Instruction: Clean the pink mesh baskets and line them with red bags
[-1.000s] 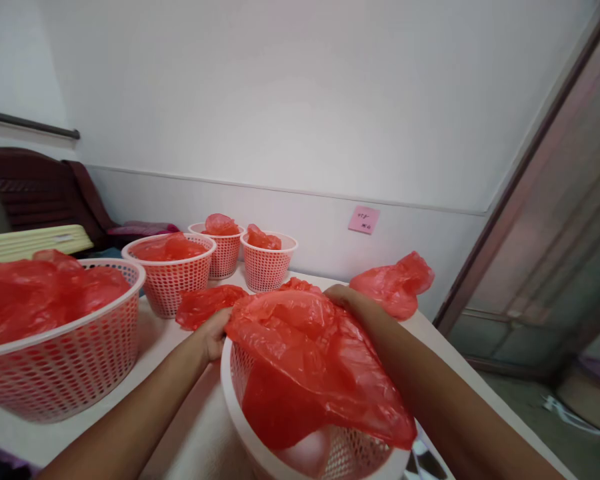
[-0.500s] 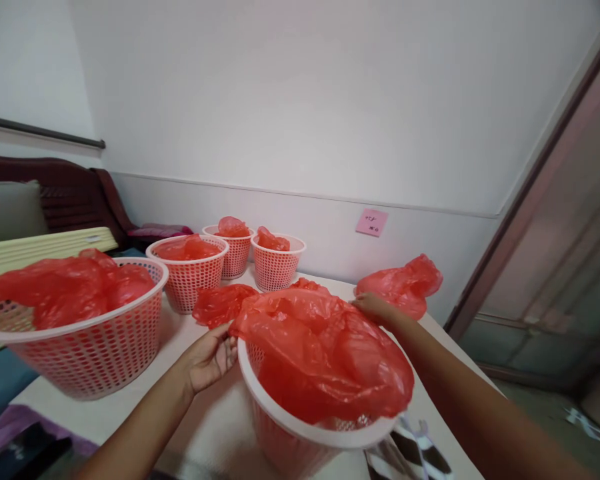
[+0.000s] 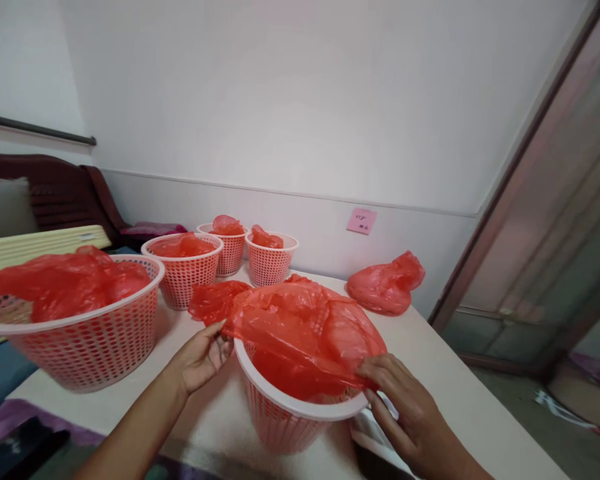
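Note:
In front of me a pink perforated plastic basket (image 3: 290, 427) with a pale rim stands on the white table. A thin red plastic bag (image 3: 300, 320) lies inside it and spreads over its far and side rim. My left hand (image 3: 205, 353) pinches the bag's edge at the left of the rim. At the right front, my right hand (image 3: 405, 407) has its thumb and fingers closed on the bag's edge. Between the two hands that edge runs fairly taut across the basket's mouth. The striped item under my right hand is mostly hidden.
A large basket (image 3: 100, 353) with a red bag stands at left. Behind are three smaller baskets (image 3: 183, 283) holding red bags. Another red bag (image 3: 217, 300) lies beside mine. A knotted red bag (image 3: 385, 283) sits at the table's back right, near a pink note (image 3: 361, 221) on the wall.
My right hand has come from the basket's far right side to its front right and now grips the bag's edge. My left hand keeps its hold. The view has shifted slightly.

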Demonstrator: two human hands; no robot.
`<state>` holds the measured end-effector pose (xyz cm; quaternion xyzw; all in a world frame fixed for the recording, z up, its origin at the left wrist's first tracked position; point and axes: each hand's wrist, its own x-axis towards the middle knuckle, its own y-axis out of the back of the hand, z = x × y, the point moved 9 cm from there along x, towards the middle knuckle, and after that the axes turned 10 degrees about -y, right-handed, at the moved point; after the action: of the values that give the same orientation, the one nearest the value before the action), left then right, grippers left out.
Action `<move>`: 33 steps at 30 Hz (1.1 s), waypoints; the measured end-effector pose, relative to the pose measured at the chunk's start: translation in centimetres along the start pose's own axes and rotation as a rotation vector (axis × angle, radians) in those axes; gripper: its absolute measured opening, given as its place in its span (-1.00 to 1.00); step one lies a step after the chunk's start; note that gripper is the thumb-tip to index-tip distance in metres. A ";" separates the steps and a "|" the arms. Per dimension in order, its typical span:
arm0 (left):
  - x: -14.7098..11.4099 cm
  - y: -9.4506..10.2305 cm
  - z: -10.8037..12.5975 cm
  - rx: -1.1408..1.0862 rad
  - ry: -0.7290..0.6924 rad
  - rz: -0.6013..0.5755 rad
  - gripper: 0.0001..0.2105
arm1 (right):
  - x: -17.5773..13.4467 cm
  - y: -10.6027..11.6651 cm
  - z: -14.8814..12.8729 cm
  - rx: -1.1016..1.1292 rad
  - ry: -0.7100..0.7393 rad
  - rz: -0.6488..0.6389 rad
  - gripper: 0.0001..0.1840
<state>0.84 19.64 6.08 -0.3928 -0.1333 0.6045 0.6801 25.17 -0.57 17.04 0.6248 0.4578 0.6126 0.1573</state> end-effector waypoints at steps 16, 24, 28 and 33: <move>-3.1 0.8 -1.2 0.061 -0.075 0.033 -0.74 | -3.0 -0.3 -0.1 0.202 -0.063 0.135 -0.66; -4.4 0.3 -3.7 -0.008 -0.127 -0.006 -0.73 | -4.9 -1.0 0.4 0.262 -0.169 0.102 -0.78; -4.5 0.0 -3.4 -0.035 -0.120 0.001 -0.75 | -4.1 -1.5 0.9 0.378 -0.278 -0.036 -0.85; -4.5 -0.4 -3.0 -0.052 -0.141 -0.004 -0.77 | -3.7 -1.8 0.6 0.409 -0.276 -0.137 -0.84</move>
<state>2.03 14.33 5.73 -0.3666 -0.1973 0.6257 0.6597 25.72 -2.27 13.24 0.6889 0.5875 0.4042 0.1298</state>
